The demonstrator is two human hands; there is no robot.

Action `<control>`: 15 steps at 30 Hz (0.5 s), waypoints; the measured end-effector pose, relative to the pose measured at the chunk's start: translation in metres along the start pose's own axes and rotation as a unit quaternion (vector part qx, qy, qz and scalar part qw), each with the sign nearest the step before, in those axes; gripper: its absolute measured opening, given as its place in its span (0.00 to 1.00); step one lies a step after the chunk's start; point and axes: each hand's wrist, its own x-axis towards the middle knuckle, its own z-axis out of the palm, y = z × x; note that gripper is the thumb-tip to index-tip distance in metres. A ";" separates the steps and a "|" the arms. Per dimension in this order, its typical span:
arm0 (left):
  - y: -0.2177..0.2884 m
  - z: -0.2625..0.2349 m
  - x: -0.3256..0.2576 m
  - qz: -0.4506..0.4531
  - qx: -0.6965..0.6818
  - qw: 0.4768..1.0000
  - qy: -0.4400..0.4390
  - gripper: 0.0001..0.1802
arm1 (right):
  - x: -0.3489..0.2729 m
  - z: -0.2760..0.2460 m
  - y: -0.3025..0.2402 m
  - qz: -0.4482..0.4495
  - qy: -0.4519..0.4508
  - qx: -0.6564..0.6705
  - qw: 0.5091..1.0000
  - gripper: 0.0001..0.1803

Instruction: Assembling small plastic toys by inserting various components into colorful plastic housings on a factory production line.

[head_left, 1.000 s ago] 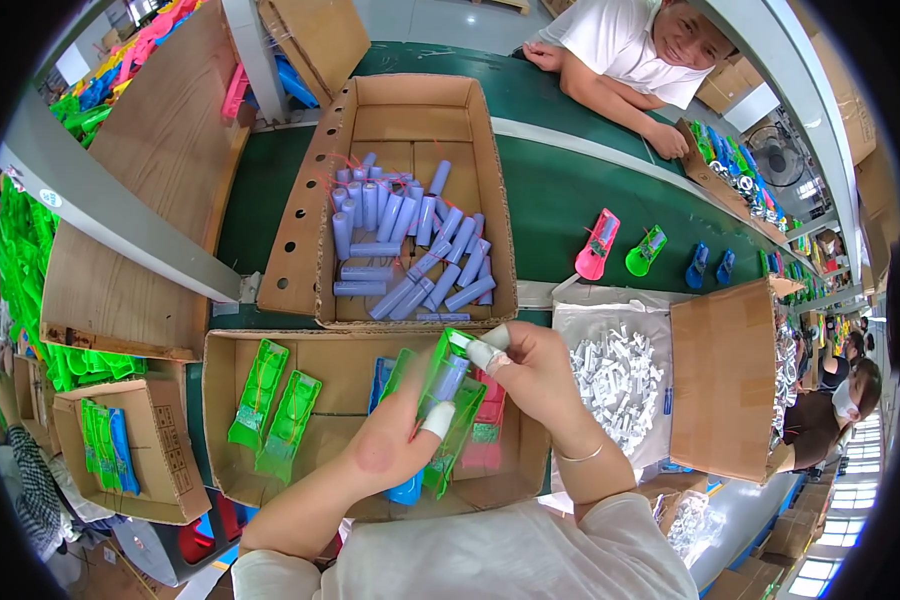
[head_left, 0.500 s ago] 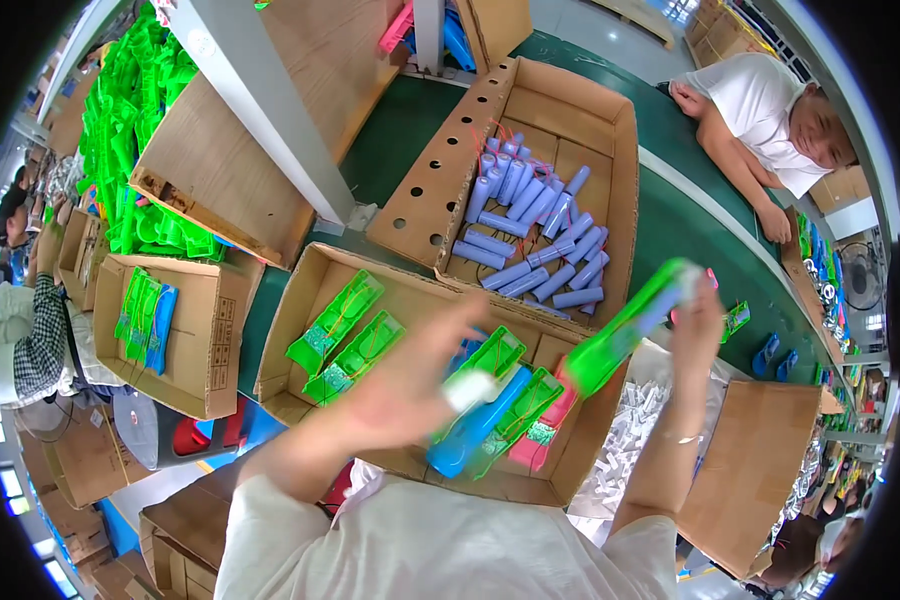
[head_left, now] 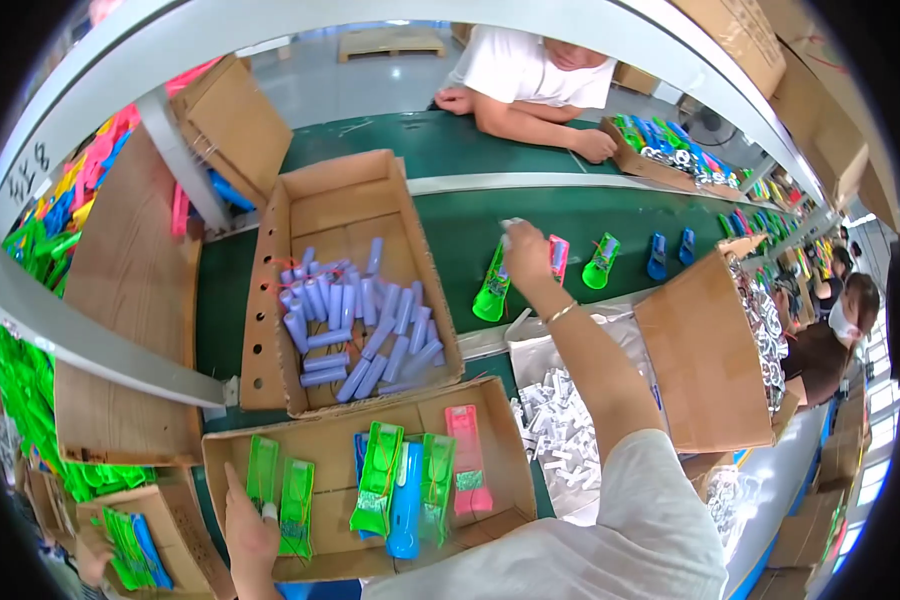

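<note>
My right hand [head_left: 532, 258] reaches over the green belt, its fingers closed at the upper end of a green plastic casing [head_left: 490, 292]. Beside it a pink casing [head_left: 558, 258] is partly hidden by the hand. At the lower left, my left hand [head_left: 250, 535] has its fingers apart, with a white covering on one digit. It is at the left edge of a cardboard box [head_left: 370, 412], nearest a green casing [head_left: 296, 505] with a small circuit board and wires. Also in this box are more green casings [head_left: 378, 475], a blue casing [head_left: 405, 505] and a pink casing [head_left: 467, 455].
Behind that box, a carton [head_left: 275, 345] holds purple cylindrical cells [head_left: 355, 310]. Small white pieces [head_left: 558, 425] lie in a lined tray. Farther along the belt [head_left: 450, 225] are a green casing [head_left: 600, 262] and blue ones [head_left: 657, 255]. Across it leans another person [head_left: 530, 95].
The view has turned right. My right hand has carried the green casing from above the box to the belt. My left hand has moved to the box's left side.
</note>
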 end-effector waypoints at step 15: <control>-0.011 -0.025 0.002 -0.005 -0.414 0.910 -0.014 0.26 | -0.141 -0.124 -0.001 0.230 0.041 0.413 0.880 0.22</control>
